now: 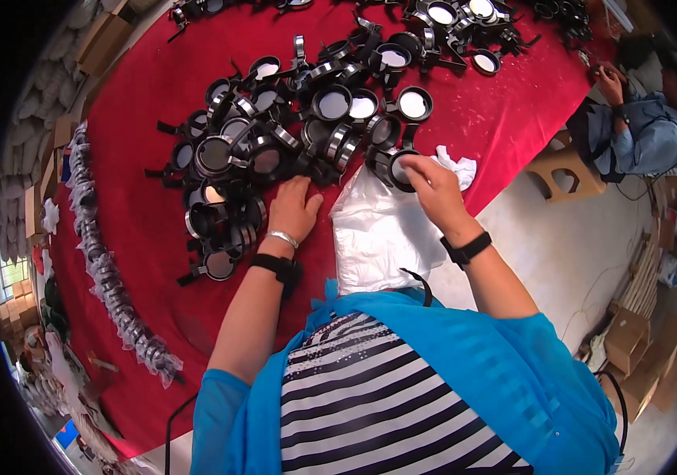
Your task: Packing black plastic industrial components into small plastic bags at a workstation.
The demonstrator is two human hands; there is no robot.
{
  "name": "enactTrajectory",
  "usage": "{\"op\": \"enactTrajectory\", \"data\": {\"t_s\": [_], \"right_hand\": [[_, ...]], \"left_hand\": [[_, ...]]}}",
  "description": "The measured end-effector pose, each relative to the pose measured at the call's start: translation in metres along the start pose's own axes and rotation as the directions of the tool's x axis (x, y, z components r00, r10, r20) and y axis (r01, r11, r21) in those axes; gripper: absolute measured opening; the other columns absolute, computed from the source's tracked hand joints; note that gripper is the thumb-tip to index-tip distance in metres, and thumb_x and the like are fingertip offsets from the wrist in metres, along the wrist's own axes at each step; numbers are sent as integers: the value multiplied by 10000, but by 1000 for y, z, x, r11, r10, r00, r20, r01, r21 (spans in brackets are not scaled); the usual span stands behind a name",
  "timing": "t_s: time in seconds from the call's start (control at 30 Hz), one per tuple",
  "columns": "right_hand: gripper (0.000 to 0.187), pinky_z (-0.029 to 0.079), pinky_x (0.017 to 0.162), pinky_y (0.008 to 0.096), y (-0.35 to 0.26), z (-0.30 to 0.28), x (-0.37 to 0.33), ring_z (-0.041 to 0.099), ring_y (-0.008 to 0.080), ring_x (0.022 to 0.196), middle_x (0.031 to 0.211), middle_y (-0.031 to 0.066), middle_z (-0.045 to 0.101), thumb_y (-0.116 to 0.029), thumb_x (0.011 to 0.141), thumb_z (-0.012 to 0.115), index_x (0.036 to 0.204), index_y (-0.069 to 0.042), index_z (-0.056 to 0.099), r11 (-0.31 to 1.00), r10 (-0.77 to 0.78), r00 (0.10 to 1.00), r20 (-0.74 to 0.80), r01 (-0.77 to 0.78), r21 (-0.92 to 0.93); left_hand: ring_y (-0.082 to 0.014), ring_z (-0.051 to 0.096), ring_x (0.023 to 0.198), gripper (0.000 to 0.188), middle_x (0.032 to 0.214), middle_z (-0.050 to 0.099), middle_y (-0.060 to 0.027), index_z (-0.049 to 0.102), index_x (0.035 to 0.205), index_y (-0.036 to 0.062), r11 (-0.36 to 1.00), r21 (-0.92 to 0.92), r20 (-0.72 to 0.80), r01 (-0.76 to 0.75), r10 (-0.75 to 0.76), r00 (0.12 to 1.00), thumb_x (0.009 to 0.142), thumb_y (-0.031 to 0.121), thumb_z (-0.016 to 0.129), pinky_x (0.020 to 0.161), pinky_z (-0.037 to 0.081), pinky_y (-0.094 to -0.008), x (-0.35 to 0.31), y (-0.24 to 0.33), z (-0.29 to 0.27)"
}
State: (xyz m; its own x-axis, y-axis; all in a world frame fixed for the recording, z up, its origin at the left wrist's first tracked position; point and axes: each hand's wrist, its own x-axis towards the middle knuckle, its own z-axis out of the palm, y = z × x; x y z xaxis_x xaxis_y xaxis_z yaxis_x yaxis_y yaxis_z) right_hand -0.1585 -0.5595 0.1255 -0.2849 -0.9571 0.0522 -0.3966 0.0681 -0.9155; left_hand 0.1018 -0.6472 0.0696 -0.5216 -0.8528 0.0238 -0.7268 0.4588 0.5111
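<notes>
My right hand (438, 190) has its fingertips on a round black-rimmed disc piece (400, 168) with a pale, shiny face, at the near right edge of the pile. The fingers cover part of that face. A stack of white plastic bags (370, 237) lies under and in front of it. Just beyond my right hand is a crumpled white cloth or tissue (459, 168). My left hand (295, 210) rests on the red cloth with fingers stretched out, beside similar black pieces (265, 161) heaped with their arms and silver bands.
A red cloth (140, 103) covers the table. More black disc pieces (441, 13) lie at the far side. Plastic-wrapped pieces (105, 265) form a long row at left. A seated person (651, 123) works at right near a tan stool (564, 174). Cardboard boxes (626, 340) stand lower right.
</notes>
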Motion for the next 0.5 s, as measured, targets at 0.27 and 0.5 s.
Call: {"op": "enactTrajectory", "data": {"t_s": [0.27, 0.5], "right_hand": [[172, 342, 930, 408, 28, 7, -20, 537, 242, 1057, 1009, 69, 618, -47, 739, 601, 909, -53, 627, 660, -304, 945, 118, 298, -690], [153, 356, 907, 390, 31, 8, -7, 570, 228, 978, 935, 80, 617, -56, 754, 600, 901, -61, 643, 724, -252, 957, 142, 283, -629]], "left_hand": [[-344, 534, 1083, 285, 1244, 511, -168, 591, 1093, 53, 986, -160, 252, -42, 82, 964, 818, 125, 579, 883, 455, -422, 7, 71, -19], [-336, 501, 1123, 339, 1270, 510, -173, 594, 1142, 27, 954, -54, 226, -294, 299, 927, 814, 109, 587, 933, 431, -363, 22, 60, 9]]}}
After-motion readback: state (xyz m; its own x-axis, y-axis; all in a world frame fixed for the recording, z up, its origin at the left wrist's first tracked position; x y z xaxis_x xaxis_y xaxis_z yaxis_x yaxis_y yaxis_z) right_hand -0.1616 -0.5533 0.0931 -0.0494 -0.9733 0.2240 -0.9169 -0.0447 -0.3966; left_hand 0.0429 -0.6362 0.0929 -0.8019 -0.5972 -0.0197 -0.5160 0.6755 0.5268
